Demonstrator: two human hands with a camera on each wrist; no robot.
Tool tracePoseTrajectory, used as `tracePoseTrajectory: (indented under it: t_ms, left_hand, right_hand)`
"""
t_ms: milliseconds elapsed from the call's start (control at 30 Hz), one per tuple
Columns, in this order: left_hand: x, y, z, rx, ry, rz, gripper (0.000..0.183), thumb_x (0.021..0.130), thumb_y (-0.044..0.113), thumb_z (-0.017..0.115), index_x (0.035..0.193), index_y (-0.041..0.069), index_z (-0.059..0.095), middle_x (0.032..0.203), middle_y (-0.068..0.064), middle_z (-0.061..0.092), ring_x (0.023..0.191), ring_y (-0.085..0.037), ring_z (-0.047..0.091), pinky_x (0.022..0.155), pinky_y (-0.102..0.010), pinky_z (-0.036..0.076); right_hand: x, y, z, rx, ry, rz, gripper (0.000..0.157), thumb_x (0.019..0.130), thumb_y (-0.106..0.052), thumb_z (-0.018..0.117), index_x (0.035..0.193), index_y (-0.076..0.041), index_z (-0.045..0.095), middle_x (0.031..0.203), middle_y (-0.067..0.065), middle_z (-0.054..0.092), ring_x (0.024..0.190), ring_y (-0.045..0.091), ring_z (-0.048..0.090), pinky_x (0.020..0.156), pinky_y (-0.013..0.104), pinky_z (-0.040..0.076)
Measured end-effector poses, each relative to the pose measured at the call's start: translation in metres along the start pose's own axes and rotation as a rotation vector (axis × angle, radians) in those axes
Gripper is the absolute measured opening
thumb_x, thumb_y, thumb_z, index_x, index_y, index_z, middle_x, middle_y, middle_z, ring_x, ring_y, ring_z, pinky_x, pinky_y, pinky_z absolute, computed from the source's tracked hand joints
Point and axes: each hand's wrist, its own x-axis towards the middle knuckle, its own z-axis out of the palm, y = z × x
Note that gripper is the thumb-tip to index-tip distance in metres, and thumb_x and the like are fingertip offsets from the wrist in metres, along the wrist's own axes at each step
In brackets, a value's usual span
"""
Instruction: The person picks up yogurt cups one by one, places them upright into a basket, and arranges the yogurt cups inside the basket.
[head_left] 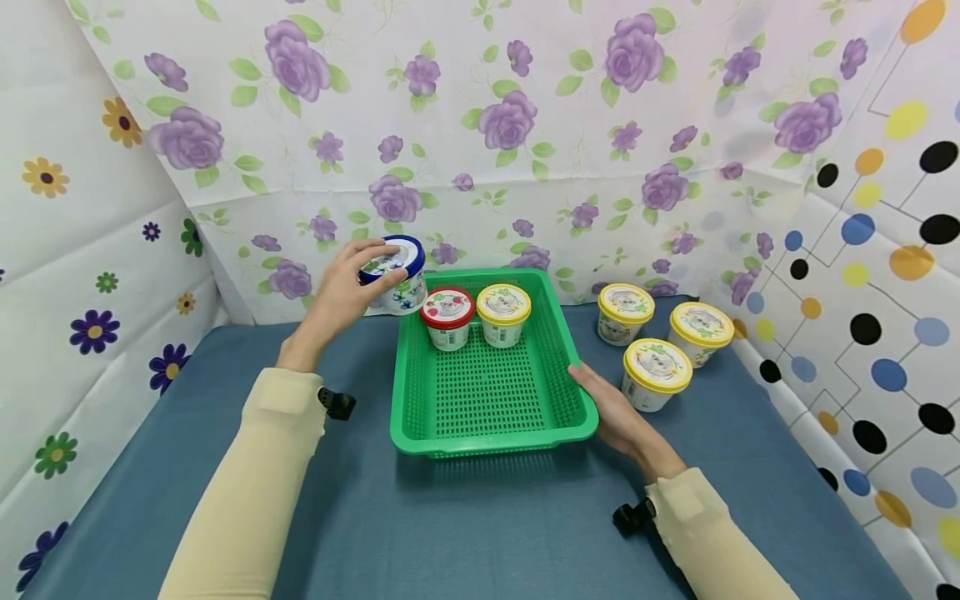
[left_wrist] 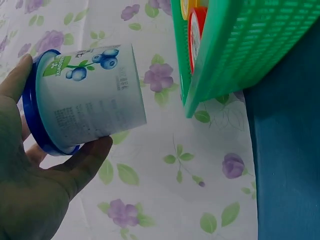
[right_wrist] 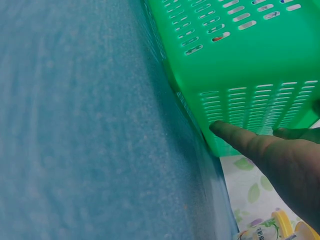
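Observation:
My left hand (head_left: 343, 287) holds a white tub with a blue lid (head_left: 405, 293) by its lid end, raised just beyond the green basket's left back corner. Blueberries are printed on the tub's side (left_wrist: 90, 95) in the left wrist view. At the basket's right side, my right hand (head_left: 617, 414) grips the green basket (head_left: 491, 442), thumb at the rim and fingers against the outer wall (right_wrist: 260, 107). Inside the basket, towards the back, a red-lidded tub (head_left: 448, 317) and a yellow-lidded tub (head_left: 503, 315) stand upright side by side.
Right of the basket, three yellow-lidded tubs (head_left: 656, 373) stand close together on the blue cloth (head_left: 495, 533), near my right hand. A flower-printed sheet (head_left: 465, 167) hangs behind the table. Patterned sheets also enclose the left and right sides.

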Motion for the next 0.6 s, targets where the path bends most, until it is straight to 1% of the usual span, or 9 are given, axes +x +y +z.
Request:
tracePoseTrajectory:
  t_ms: [167, 367, 600]
  left_hand:
    - [0.0, 0.004, 0.004, 0.004, -0.037, 0.013, 0.056, 0.1, 0.044, 0.072, 0.147, 0.016, 0.061, 0.158, -0.01, 0.041, 0.15, -0.036, 0.034, 0.115, -0.064, 0.032]
    - [0.002, 0.011, 0.007, 0.004, -0.072, 0.022, 0.057, 0.098, 0.042, 0.075, 0.146, 0.014, 0.062, 0.158, -0.01, 0.042, 0.149, -0.035, 0.034, 0.115, -0.063, 0.033]
    - [0.004, 0.013, 0.014, -0.02, -0.13, 0.035, 0.057, 0.098, 0.04, 0.075, 0.148, 0.015, 0.061, 0.159, -0.009, 0.04, 0.15, -0.033, 0.033, 0.116, -0.062, 0.032]
  right_hand:
    - [0.001, 0.001, 0.0, 0.002, -0.006, 0.002, 0.071, 0.112, -0.054, 0.034, 0.169, -0.028, -0.001, 0.165, 0.02, 0.025, 0.141, 0.041, 0.042, 0.099, 0.035, 0.048]
    - [0.001, 0.002, -0.001, 0.001, -0.003, -0.004, 0.072, 0.112, -0.054, 0.034, 0.169, -0.027, -0.001, 0.165, 0.019, 0.025, 0.14, 0.04, 0.043, 0.098, 0.035, 0.049]
    - [0.002, 0.003, -0.002, 0.007, -0.015, -0.006, 0.071, 0.113, -0.054, 0.033, 0.169, -0.028, -0.001, 0.165, 0.02, 0.025, 0.14, 0.042, 0.042, 0.098, 0.036, 0.05]
